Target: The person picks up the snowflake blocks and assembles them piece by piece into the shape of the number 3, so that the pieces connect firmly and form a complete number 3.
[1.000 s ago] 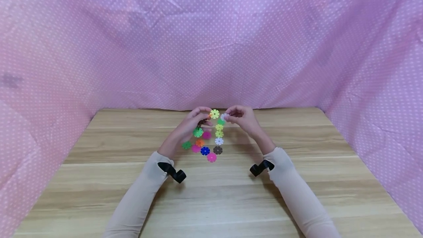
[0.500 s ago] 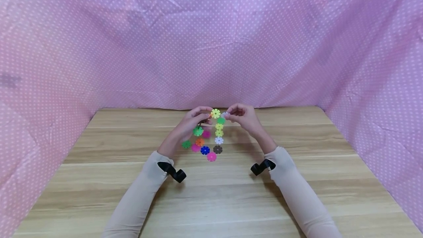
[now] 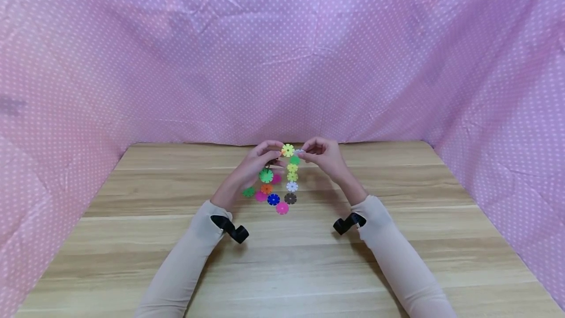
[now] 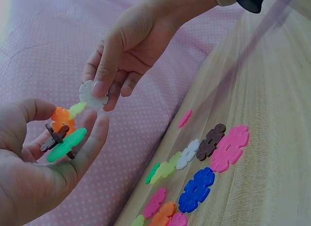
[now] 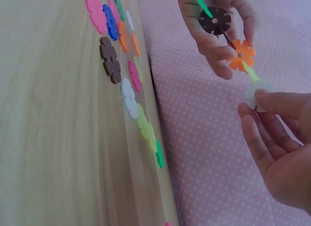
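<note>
— When seen from the head, held where?
— Above the wood-grain table [image 3: 282, 269], between left hand [image 3: 254, 165] and right hand [image 3: 328, 161]: yellow flower-shaped plastic disc [image 3: 288, 153].
— From the left wrist?
— Pinched in the right hand, white notched plastic disc [image 4: 91, 97], touching the yellow; gripped in the left hand, orange notched plastic disc [image 4: 62, 115].
— From the right wrist?
— Lying on the table, blue flower-shaped plastic disc [image 5: 112, 29].

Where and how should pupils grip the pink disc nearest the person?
Pinch the pink disc by its notched rim, probably best from the person's side: it lies flat on the table with no disc before that edge, while the blue disc and brown disc sit just beyond.
</note>
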Demonstrator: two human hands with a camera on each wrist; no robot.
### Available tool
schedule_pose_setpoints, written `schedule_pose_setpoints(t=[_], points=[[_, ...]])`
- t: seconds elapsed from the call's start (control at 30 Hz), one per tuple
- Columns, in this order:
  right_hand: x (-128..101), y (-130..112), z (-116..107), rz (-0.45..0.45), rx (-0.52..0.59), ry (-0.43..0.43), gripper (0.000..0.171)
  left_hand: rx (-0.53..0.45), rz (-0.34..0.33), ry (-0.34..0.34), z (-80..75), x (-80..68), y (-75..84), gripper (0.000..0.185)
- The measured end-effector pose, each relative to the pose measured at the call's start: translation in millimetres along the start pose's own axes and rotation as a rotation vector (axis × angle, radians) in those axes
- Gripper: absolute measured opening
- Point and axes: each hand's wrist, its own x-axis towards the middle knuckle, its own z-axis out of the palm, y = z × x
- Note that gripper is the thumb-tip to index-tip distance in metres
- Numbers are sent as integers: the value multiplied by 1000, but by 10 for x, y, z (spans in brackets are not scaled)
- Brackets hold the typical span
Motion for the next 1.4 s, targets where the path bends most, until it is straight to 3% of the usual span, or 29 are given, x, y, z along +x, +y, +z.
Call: schedule_pose_setpoints(t=[0.3, 0.53, 0.77, 1.4], points=[[-30, 1, 111, -45, -8, -28, 14, -36, -30, 25, 61, -9, -26, 26], [-43, -40, 186, -73, -41, -36, 14, -30, -60, 66, 112, 19, -40, 40], [-38, -46, 191, -84, -58, -36, 11, -64, -76, 94, 135, 20, -26, 39], [-56, -41, 149, -121, -28, -50, 10, 16, 14, 72, 120, -28, -8, 16]])
